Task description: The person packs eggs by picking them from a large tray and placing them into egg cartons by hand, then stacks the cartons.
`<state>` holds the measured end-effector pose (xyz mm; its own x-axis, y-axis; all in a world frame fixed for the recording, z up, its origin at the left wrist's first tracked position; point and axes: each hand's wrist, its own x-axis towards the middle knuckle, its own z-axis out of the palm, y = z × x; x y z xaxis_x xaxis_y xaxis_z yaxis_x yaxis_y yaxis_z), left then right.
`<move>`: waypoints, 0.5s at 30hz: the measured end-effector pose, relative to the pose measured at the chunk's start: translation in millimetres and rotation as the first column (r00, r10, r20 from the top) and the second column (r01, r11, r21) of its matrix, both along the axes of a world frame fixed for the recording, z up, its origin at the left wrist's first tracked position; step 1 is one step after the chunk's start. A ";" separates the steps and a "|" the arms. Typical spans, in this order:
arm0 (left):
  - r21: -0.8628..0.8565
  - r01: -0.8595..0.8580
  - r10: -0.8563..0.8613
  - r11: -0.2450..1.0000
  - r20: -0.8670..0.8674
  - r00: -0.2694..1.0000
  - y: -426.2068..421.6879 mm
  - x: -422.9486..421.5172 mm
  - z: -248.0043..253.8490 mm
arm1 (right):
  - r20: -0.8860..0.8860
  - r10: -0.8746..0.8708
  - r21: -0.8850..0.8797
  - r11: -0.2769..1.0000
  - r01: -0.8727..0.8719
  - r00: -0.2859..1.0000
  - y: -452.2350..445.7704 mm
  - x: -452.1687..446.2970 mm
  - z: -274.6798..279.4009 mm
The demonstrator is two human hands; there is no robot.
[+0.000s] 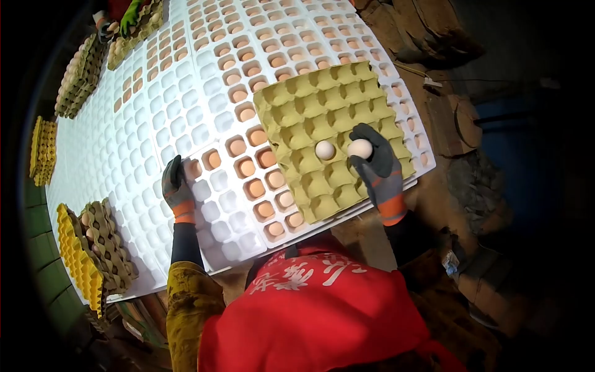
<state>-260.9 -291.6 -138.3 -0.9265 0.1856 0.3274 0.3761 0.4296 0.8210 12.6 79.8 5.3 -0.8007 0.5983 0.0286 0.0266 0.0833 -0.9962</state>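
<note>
White molded egg trays spread across most of the surface, many of their cells filled with brown eggs. On top, at the near edge, lay an olive-yellow pulp flat. The gloved right hand grasped a pale egg between thumb and fingers over the flat; a second pale egg sat in the flat just beside it. The gloved left hand was over the white trays, beside a single brown egg — whether its fingers held anything, I could not tell. Cracking seemed the main risk — a loose grasp might drop one egg onto its neighbour, or leaning on the flat might crush eggs underneath.
</note>
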 end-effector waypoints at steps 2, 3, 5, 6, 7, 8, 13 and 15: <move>-0.230 -0.102 0.070 0.968 -0.143 0.987 0.0 0.9 1.3 | -0.003 0.052 0.038 0.998 -0.052 0.999 6.3 -0.5 -6.8; -0.334 -0.164 0.095 0.928 -0.215 0.972 2.2 3.9 5.8 | 0.010 0.075 0.024 0.997 -0.075 0.997 7.6 -0.6 -6.1; -0.536 -0.372 0.135 0.758 -0.429 0.893 9.1 4.5 13.5 | -0.017 0.105 0.052 0.993 -0.104 0.994 15.6 -1.9 -9.6; -0.352 -0.303 0.198 0.886 -0.305 0.932 24.7 11.8 26.5 | -0.010 0.117 0.002 0.993 -0.117 0.993 20.1 -2.4 -7.1; -0.138 -0.243 0.219 0.960 -0.169 0.961 42.7 22.3 41.6 | -0.004 0.127 -0.052 0.991 -0.127 0.992 22.9 -2.6 -6.8; -0.049 -0.166 0.168 0.985 0.021 0.986 61.3 37.1 60.7 | -0.087 0.080 -0.100 0.991 -0.088 0.993 24.6 -4.5 -9.3; -0.086 0.378 -0.383 0.922 -0.059 0.922 171.7 132.8 137.5 | -0.147 0.078 -0.554 0.819 -0.148 0.986 54.0 2.8 -17.3; -0.317 0.444 -0.506 0.838 -0.145 0.850 209.6 154.8 155.2 | -0.148 0.133 -0.518 0.834 -0.192 0.980 57.2 2.2 -18.2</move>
<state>-106.1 -82.0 16.9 -0.6128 0.6916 0.3823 0.7424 0.3380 0.5785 14.8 136.9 -12.9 -0.8978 0.4074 -0.1675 -0.0439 -0.4611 -0.8863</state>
